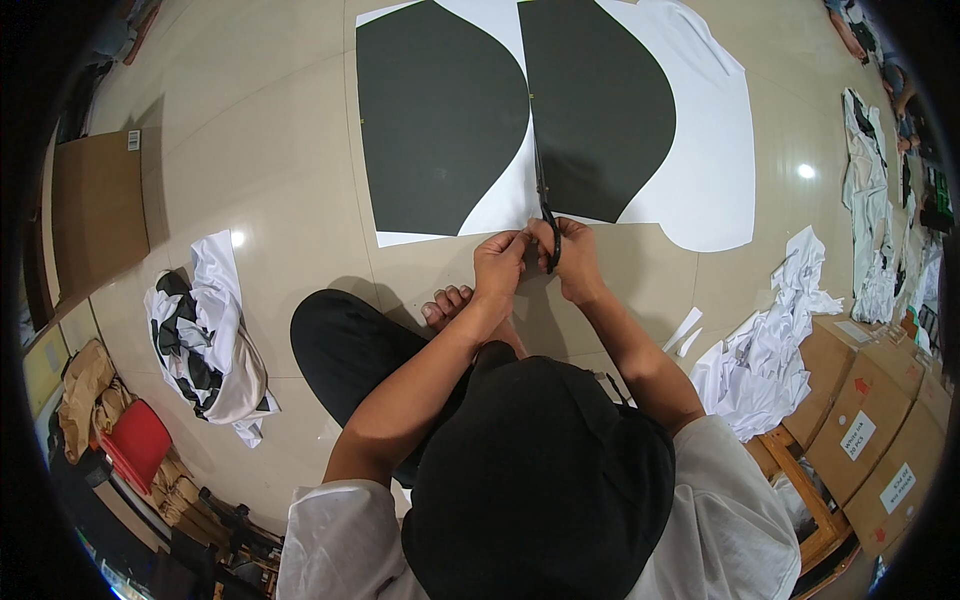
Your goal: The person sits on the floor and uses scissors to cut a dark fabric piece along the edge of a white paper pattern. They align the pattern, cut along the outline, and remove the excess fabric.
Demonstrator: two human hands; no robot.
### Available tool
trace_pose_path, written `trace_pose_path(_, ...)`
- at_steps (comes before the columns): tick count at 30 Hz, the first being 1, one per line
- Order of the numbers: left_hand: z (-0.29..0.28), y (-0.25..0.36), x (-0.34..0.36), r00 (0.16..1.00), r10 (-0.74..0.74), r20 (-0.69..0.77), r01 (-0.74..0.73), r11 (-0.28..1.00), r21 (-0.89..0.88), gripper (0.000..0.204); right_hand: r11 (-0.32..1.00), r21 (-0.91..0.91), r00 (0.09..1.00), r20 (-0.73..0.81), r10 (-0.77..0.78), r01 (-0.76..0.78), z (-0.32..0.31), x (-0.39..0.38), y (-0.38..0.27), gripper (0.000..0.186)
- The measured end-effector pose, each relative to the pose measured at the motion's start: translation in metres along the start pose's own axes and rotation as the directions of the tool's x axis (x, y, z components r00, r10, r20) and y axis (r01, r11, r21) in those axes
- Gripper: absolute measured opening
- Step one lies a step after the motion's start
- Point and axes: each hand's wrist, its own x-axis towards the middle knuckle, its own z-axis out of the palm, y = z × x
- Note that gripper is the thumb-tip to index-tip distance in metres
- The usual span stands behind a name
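Head view: right hand (572, 262) on scissors (545, 205), left hand (498, 262) at white fabric (700, 150).

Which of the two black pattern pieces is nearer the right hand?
The right-side black piece: its lower edge ends just above the right hand holding the scissors; the other lies left of the blades.

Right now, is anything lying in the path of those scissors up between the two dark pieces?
Nothing visible does. The right hand holds the scissors, and the white fabric ahead of the blades, between the two black pattern pieces, lies bare.
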Motion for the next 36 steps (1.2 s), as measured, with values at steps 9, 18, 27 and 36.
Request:
trace_pose_path(9, 0.002, 0.007, -0.004, 1.000, -0.015, -0.003, 0.015, 0.999, 0.029, 0.023, 1.000, 0.012, 1.000, 0.005, -0.021, 0.021, 0.006, 0.015, -0.021, 0.034)
trace_pose_path(18, 0.004, 0.009, -0.005, 1.000, -0.012, -0.002, 0.012, 1.000, 0.019, 0.023, 0.999, 0.039, 1.000, -0.014, -0.008, 0.009, 0.007, 0.022, -0.021, 0.032)
trace_pose_path(27, 0.002, 0.007, -0.004, 1.000, 0.001, 0.005, -0.001, 1.000, 0.012, 0.024, 0.999, -0.001, 0.999, -0.021, -0.033, 0.033, 0.005, 0.023, -0.016, 0.031)
trace_pose_path(36, 0.003, 0.007, -0.004, 1.000, -0.007, 0.015, 0.007, 1.000, 0.005, 0.023, 0.999, 0.005, 0.999, -0.014, -0.035, 0.035, 0.012, 0.033, -0.032, 0.036)
